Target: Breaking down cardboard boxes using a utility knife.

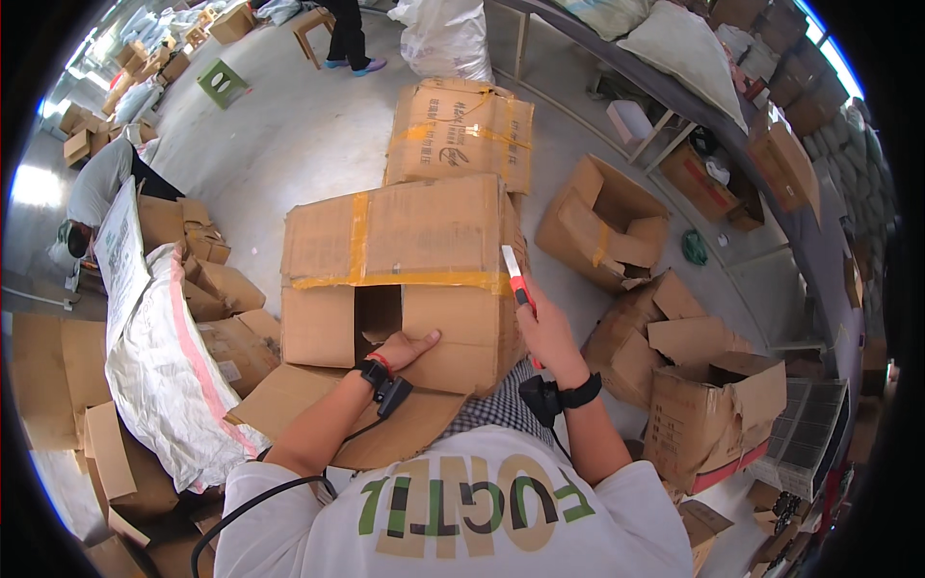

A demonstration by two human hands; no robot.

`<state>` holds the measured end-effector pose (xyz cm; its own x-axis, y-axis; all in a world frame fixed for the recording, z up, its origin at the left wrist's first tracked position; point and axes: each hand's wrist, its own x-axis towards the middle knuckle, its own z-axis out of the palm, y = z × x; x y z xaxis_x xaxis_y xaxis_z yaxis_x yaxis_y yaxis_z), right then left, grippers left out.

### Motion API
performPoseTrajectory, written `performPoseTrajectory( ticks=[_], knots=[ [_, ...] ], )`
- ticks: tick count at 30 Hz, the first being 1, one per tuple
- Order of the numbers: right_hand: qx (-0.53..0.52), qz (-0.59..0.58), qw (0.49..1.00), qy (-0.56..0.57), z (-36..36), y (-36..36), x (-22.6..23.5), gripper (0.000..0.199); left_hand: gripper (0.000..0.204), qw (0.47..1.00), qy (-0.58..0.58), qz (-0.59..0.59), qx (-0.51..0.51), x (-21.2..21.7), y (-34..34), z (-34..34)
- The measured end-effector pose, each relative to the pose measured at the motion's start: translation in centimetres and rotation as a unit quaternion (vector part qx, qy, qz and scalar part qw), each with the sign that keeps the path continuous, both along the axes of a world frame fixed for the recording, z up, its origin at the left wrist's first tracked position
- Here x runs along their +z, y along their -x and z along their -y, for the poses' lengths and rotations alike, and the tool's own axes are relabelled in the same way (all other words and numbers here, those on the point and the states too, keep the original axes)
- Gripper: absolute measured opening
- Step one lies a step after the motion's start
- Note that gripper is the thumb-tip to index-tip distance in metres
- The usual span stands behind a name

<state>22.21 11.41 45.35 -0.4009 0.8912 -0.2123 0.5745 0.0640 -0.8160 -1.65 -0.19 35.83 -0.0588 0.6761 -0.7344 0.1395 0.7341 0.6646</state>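
Touching taped carton [434, 236] with left hand [407, 354], likely for steadiness, grip unclear; gripping red cutter [521, 291] in right hand [551, 335].

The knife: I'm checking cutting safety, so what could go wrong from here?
The knife has its blade bare in the right hand, with the left hand at the front of the same carton; a slip might cut that hand. The carton's opening is dark, so its contents cannot be told; a deep cut could damage anything inside.

White shirt [453, 511], black wrist straps [580, 390]
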Motion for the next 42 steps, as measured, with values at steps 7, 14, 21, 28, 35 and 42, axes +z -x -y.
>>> performPoseTrajectory(
  ticks=[7, 14, 21, 28, 35, 42],
  knots=[
    [0.024, 0.003, 0.999, -0.035, -0.2, -1.2, -0.6, 0.053, 0.076, 0.999, 0.020, -0.029, -0.022, 0.0, 0.2, -0.5],
    [-0.032, -0.068, 0.990, 0.123, -0.1, -1.2, -0.4, 0.025, 0.076, 0.999, 0.035, -0.029, -0.012, 1.5, -0.1, -1.0],
    [-0.028, -0.076, 0.989, 0.127, 0.1, -1.5, -2.0, 0.024, 0.083, 0.999, 0.004, -0.040, -0.007, 2.3, -0.3, -1.0],
    [-0.057, -0.099, 0.993, 0.007, -0.9, -1.4, -7.0, 0.037, 0.090, 0.996, 0.030, -0.076, -0.041, 3.8, -0.7, -1.7],
    [-0.097, 0.087, 0.991, 0.015, -2.0, -0.7, -3.1, 0.047, 0.090, 0.996, -0.002, -0.079, -0.036, 3.6, -0.6, -1.3],
    [-0.052, 0.004, 0.999, 0.006, -1.5, -0.6, -4.4, 0.025, 0.083, 0.996, 0.003, -0.091, -0.024, 3.3, -0.7, -1.3]
  ],
)
